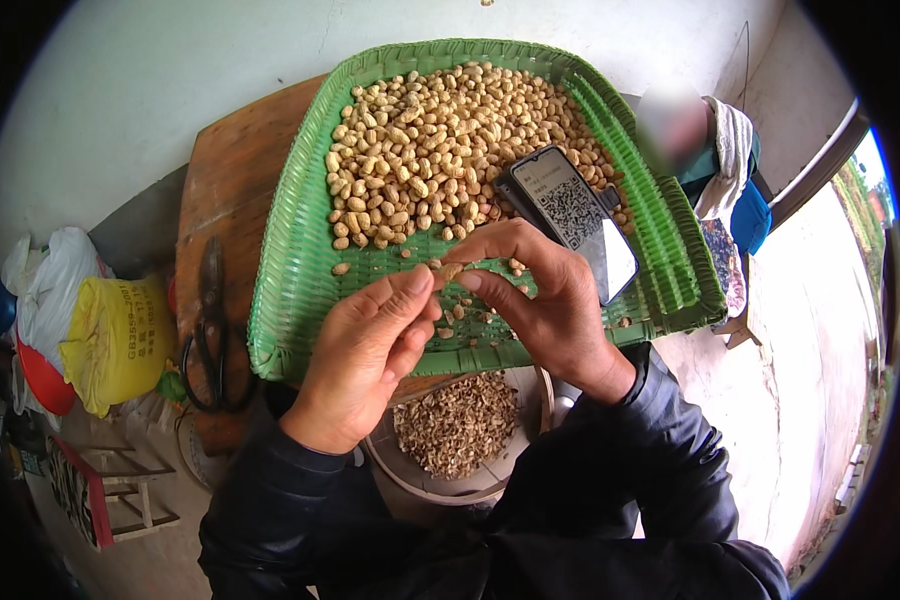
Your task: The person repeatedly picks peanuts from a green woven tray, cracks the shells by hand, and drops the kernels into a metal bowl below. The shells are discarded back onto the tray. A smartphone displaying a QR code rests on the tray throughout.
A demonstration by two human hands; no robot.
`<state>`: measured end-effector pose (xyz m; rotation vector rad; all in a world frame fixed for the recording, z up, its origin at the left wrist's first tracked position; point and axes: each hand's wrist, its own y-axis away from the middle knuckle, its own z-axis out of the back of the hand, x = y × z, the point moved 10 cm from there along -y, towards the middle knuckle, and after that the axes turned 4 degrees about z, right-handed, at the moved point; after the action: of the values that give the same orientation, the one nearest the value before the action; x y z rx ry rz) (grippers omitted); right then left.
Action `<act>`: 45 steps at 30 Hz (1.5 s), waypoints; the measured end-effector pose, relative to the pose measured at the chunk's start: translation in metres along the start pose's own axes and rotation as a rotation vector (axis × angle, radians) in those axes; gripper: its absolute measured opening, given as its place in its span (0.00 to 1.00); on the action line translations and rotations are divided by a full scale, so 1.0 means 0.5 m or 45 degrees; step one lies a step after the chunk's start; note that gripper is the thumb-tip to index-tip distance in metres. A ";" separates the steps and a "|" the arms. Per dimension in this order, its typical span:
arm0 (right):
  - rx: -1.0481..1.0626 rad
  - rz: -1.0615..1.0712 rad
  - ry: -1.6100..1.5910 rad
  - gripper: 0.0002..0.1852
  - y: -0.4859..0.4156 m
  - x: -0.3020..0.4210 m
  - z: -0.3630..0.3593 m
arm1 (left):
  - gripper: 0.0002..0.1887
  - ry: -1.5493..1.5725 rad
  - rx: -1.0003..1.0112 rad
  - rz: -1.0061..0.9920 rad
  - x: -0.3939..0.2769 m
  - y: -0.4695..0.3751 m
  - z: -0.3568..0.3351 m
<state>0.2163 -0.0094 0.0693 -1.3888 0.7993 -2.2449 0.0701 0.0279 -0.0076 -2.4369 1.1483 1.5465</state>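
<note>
A heap of unshelled peanuts (427,150) fills the far part of a green woven tray (289,217). Over the tray's near part my two hands meet at the fingertips. Between thumb and forefinger my right hand (551,300) grips a piece of peanut shell (451,271). My left hand (375,345) touches it from the other side, its thumb and forefinger pinched on a small piece, perhaps a kernel. Loose peanuts and shell bits lie beneath. A smartphone (574,217) with a code on its lit screen rests on the heap, right of centre.
Black-handled scissors (211,330) lie on the wooden table (225,180) left of the tray. Below its near edge, a round basket (450,496) holds peanut shells (457,427). A person (727,157) is at the far right. Plastic bags (120,337) and a stool (131,491) stand left.
</note>
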 end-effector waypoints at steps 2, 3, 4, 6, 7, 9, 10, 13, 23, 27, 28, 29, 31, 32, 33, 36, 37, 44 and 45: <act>0.041 0.094 0.032 0.13 -0.002 0.013 -0.003 | 0.14 0.006 0.046 0.011 0.007 -0.001 0.000; 0.041 0.115 0.042 0.14 -0.003 0.017 -0.003 | 0.13 0.009 0.073 0.015 0.008 -0.002 -0.002; 0.040 0.136 0.051 0.14 -0.004 0.021 -0.003 | 0.13 0.020 0.082 0.022 0.009 -0.003 -0.003; 0.061 0.167 0.048 0.15 -0.005 0.028 -0.004 | 0.12 0.041 0.098 0.036 0.011 -0.005 -0.006; 0.082 0.177 0.036 0.15 -0.005 0.030 -0.006 | 0.12 0.047 0.132 0.036 0.011 -0.004 -0.011; 0.098 0.188 0.035 0.15 -0.003 0.031 -0.007 | 0.12 0.060 0.200 0.039 0.011 -0.002 -0.021; 0.093 0.190 0.047 0.15 -0.002 0.029 -0.007 | 0.12 0.043 0.194 0.035 0.012 -0.003 -0.018; 0.071 0.257 0.164 0.13 0.000 0.040 -0.002 | 0.13 -0.018 0.161 0.011 0.014 -0.006 -0.011; 0.101 0.320 0.182 0.09 0.002 0.050 -0.005 | 0.14 -0.139 0.074 0.017 -0.003 0.002 -0.023; 0.138 0.151 0.007 0.07 0.004 0.024 -0.005 | 0.12 -0.055 0.056 0.056 0.002 0.004 -0.023; 0.150 0.111 -0.050 0.07 0.004 0.013 -0.005 | 0.12 -0.023 0.073 0.065 0.003 0.006 -0.026; 0.162 0.071 -0.106 0.07 0.004 0.003 -0.006 | 0.12 0.009 0.090 0.073 0.005 0.007 -0.028; 0.096 -0.164 -0.390 0.07 0.013 -0.027 -0.011 | 0.12 0.052 0.135 0.077 0.007 0.006 -0.033; 0.063 -0.282 -0.531 0.07 0.020 -0.043 -0.015 | 0.12 0.062 0.160 0.072 0.007 0.004 -0.035; 0.049 -0.353 -0.615 0.07 0.021 -0.053 -0.018 | 0.12 0.072 0.186 0.066 0.007 0.003 -0.036; 0.016 -0.446 -0.721 0.08 0.016 -0.061 -0.019 | 0.11 0.198 0.311 0.080 0.010 -0.002 -0.038; 0.071 -0.283 -0.551 0.07 0.004 -0.042 -0.012 | 0.11 0.223 0.319 0.083 0.014 -0.005 -0.034; 0.131 0.343 0.176 0.08 -0.014 0.054 0.003 | 0.14 0.096 0.139 0.084 0.032 -0.010 -0.008; 0.139 0.360 0.208 0.08 -0.012 0.055 0.000 | 0.15 0.037 0.096 0.074 0.029 -0.010 -0.007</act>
<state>0.2042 -0.0210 0.0922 -0.9849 0.8531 -2.1619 0.0791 0.0222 -0.0191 -2.4061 1.2692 1.4595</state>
